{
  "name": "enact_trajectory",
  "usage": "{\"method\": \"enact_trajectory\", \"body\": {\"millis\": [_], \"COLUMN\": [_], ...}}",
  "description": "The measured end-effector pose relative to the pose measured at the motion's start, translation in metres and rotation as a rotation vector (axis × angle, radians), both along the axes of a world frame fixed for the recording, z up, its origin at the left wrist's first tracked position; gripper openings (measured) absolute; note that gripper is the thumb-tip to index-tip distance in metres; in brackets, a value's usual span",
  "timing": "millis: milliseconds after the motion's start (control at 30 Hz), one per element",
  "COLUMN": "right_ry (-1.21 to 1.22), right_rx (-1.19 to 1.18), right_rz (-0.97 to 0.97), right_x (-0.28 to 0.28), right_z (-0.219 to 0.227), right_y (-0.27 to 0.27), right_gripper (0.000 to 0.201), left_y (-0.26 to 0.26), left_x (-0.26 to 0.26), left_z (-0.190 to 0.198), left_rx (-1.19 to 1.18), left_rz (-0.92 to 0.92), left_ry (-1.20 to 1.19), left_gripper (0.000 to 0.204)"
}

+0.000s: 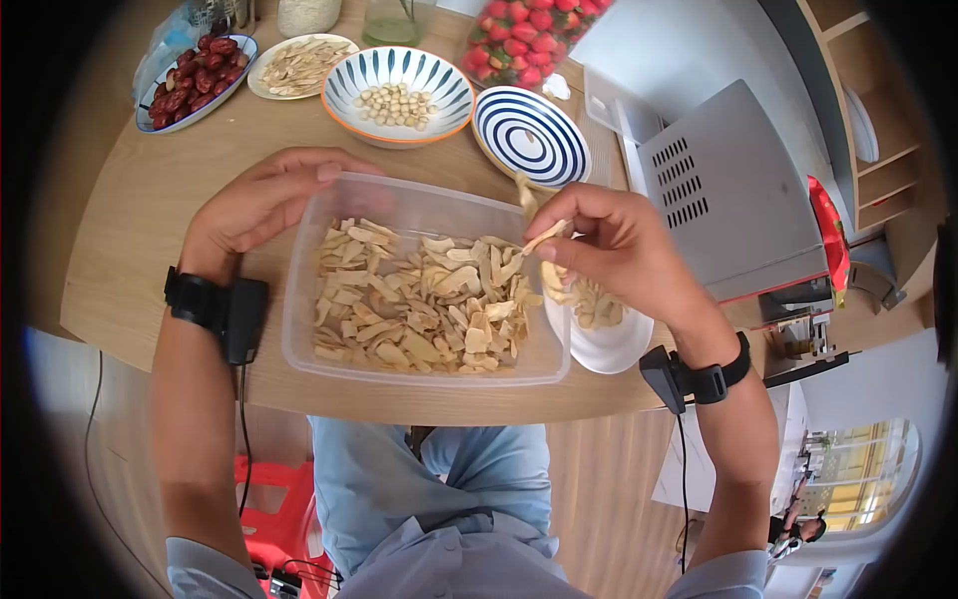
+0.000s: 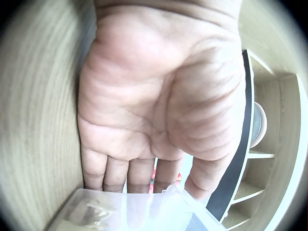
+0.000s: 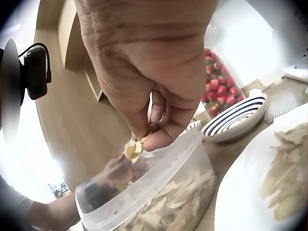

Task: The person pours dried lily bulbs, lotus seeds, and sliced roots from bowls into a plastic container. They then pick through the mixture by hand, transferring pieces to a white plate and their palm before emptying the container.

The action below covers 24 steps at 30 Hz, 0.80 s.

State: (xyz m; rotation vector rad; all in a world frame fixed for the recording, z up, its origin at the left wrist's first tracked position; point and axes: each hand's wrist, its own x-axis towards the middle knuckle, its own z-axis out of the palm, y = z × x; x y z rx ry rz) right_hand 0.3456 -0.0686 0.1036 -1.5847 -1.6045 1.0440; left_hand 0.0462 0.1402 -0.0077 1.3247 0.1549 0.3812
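A clear plastic container (image 1: 429, 373) holds many pale dried slices (image 1: 429, 299). At its far-left corner my left hand (image 1: 274, 195) rests against the outer wall, thumb tip at the rim. The left wrist view shows that palm with fingers straight, their ends behind the plastic. My right hand (image 1: 614, 240) pinches a few dried slices (image 3: 134, 151) between thumb and fingertips, over the container's right rim. Under and beyond that hand sits a white plate (image 1: 619, 351) with more slices, partly hidden by it in the head view.
Along the back stand a plate of red dates (image 1: 200, 82), a plate of pale strips (image 1: 302, 66), a striped bowl (image 1: 344, 82) with cream seeds and a blue-ringed dish (image 1: 529, 135). Strawberries (image 1: 519, 40) fill a clear box. At right is a grey appliance (image 1: 738, 190).
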Motion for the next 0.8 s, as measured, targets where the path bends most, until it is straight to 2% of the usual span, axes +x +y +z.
{"method": "enact_trajectory", "body": {"millis": [167,400,533,700,800], "right_ry": [-0.048,-0.292,-0.246,-0.176,-0.215], "right_rx": [0.031,-0.107,-0.130,-0.185,-0.222], "right_rz": [-0.153,-0.185,-0.221,-0.226,-0.263], "right_x": [0.042,0.102,0.106,0.111,0.108], "right_z": [0.008,-0.026,-0.030,-0.029,-0.022], "right_y": [-0.025,-0.057,-0.062,-0.066,-0.066], "right_gripper": [0.008,0.008,0.008,0.012,0.015], "left_y": [-0.006,-0.003,-0.002,0.000,-0.001], "left_x": [-0.003,-0.003,-0.005,-0.004,-0.002], "left_z": [0.018,0.001,-0.004,-0.002,-0.004], "left_rx": [0.020,-0.033,-0.027,-0.036,-0.041], "left_rz": [0.007,0.079,0.149,0.097,0.089], "left_ry": [0.069,0.026,0.055,0.035,0.028], "left_gripper": [0.049,0.047,0.046,0.049,0.051]}}
